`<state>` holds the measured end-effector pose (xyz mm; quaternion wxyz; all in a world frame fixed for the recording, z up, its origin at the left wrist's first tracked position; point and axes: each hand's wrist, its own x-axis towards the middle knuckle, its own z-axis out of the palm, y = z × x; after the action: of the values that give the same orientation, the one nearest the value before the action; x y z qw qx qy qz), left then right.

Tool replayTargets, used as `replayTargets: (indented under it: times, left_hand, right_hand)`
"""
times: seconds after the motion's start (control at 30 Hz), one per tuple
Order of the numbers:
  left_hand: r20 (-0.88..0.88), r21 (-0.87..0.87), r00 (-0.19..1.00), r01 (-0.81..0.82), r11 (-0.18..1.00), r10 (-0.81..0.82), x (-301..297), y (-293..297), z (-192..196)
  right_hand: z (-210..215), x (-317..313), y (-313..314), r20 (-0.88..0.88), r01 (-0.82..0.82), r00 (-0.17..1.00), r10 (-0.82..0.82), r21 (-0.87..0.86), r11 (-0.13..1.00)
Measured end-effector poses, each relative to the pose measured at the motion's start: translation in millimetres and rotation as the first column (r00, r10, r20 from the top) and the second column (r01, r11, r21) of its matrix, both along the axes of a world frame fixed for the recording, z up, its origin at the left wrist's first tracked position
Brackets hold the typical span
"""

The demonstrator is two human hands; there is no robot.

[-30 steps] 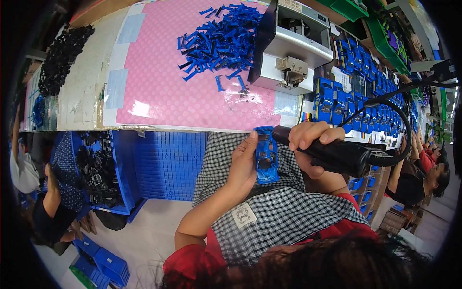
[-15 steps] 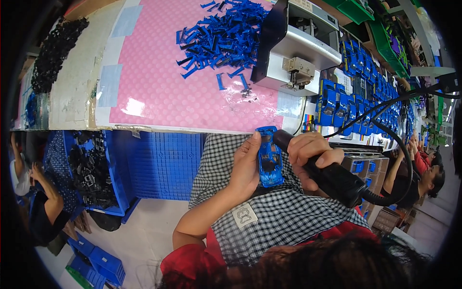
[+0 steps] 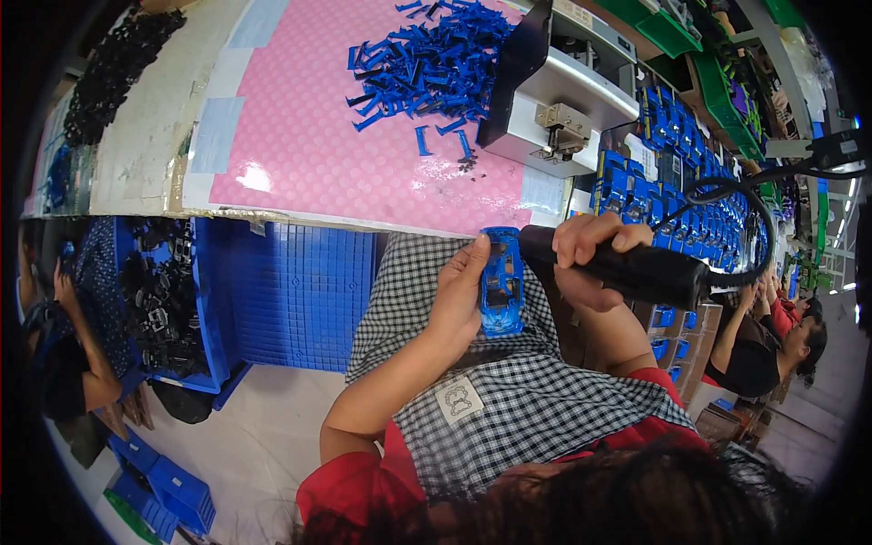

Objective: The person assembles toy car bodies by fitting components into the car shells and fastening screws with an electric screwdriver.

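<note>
One bare left hand [image 3: 461, 289] grips a shiny blue plastic car-shaped shell [image 3: 501, 317] by its left side, just off the near edge of the pink-covered surface [image 3: 318, 163], over a black-and-white checked apron [image 3: 400, 295]. The right hand [image 3: 590, 261] is wrapped around a black, cylindrical corded tool [image 3: 666, 275], its tip beside the shell's upper end; contact cannot be told. Small blue plastic pieces [image 3: 440, 68] lie heaped on the surface.

One head-worn fisheye looks down from near over checked apron [image 3: 536, 400] and pink mat [image 3: 313, 136].
</note>
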<state>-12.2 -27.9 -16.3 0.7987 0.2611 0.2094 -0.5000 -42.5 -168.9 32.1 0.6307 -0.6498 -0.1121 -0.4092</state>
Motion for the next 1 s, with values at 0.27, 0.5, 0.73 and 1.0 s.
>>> replayTargets:
  times: [0.27, 0.5, 0.73, 1.0]
  left_hand:
    - [-0.033, 0.027, 0.995, 0.09, 0.996, -0.089, 5, 1, -3]
    - [-0.055, -0.002, 0.987, 0.148, 0.989, -0.148, 7, 2, -13]
    - [-0.052, 0.017, 0.992, 0.115, 0.993, -0.114, 7, 2, -7]
    - [-0.036, 0.023, 0.994, 0.107, 0.994, -0.106, 8, 1, -1]
  right_hand:
    - [13, 9, 5, 0.051, -0.063, 0.997, 0.059, 0.097, 0.993]
    - [14, 18, 7, 0.027, -0.174, 0.985, 0.172, 0.118, 0.978]
    - [11, 19, 8, -0.018, -0.176, 0.983, 0.18, 0.139, 0.975]
    - [10, 16, 9, -0.049, -0.176, 0.982, 0.183, 0.122, 0.977]
